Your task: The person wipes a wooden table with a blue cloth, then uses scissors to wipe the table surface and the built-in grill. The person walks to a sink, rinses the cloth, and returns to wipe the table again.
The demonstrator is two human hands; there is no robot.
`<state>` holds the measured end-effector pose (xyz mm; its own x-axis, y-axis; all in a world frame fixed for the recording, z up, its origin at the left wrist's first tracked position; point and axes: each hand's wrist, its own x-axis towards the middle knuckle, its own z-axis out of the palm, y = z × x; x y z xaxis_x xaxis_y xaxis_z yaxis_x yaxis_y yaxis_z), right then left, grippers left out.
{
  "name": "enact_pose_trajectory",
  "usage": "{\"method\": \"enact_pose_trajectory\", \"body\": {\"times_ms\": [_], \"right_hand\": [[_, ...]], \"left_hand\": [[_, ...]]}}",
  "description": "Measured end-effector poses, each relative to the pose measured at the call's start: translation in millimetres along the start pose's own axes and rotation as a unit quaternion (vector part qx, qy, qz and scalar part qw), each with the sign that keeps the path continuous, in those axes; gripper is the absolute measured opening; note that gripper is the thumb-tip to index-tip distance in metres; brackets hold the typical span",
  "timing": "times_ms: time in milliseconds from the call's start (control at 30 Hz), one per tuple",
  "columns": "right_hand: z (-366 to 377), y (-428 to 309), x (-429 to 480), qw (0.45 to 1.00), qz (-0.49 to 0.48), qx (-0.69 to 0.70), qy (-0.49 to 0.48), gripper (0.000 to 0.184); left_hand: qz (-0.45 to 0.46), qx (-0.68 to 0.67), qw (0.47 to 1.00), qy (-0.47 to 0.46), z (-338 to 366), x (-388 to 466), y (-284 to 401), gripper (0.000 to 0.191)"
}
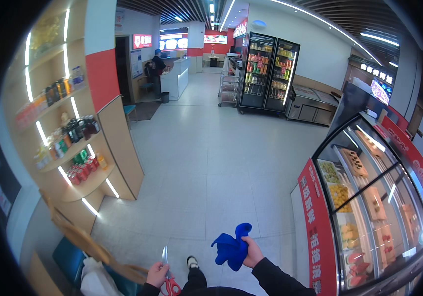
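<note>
Low in the view, my left hand [156, 275] grips a pair of scissors [172, 285] around the middle. Its red handle loops hang below my fingers, and a shiny metal blade [165, 254] points up and away from me. My right hand [253, 252] is closed around a crumpled blue cloth [230, 247], held out over the floor. The cloth's loose corners stick up and hang down past my fingers. The two hands are apart, with my shoe [192, 262] visible between them.
Close on the right stands a glass display case [374, 207] with cut fruit trays. A wooden-framed chair [85, 240] with a white bag [97, 278] is at lower left, below drink shelves [74, 148]. Farther off are drinks fridges [268, 74], a wire cart [229, 88] and a person [157, 72] beside a counter [176, 81].
</note>
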<state>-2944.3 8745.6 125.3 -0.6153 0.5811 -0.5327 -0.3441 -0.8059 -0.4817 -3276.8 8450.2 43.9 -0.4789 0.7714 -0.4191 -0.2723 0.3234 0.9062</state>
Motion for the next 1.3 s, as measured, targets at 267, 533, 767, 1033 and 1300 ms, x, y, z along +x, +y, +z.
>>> {"method": "enact_pose_trajectory", "body": {"times_ms": [267,533,767,1033,1300], "right_hand": [[80,-131,284,0.994,0.021,0.034,0.099,0.039],[113,-261,536,0.966,-0.019,0.118,0.23,0.036],[221,-412,877,0.982,0.033,0.103,0.156,0.036],[502,-574,1201,0.999,0.032,0.007,-0.015,0.036],[655,-637,1435,0.996,0.025,0.071,0.04,0.036]], "left_hand": [[0.013,0.11,0.993,-0.029,-18,352,179,0.023],[0.063,0.074,0.991,-0.092,2,693,372,0.022],[0.086,0.083,0.993,0.024,-59,991,432,0.017],[0.078,0.134,0.984,0.084,-143,1255,559,0.042],[0.086,-0.02,0.996,0.012,-232,1577,715,0.02]]}}
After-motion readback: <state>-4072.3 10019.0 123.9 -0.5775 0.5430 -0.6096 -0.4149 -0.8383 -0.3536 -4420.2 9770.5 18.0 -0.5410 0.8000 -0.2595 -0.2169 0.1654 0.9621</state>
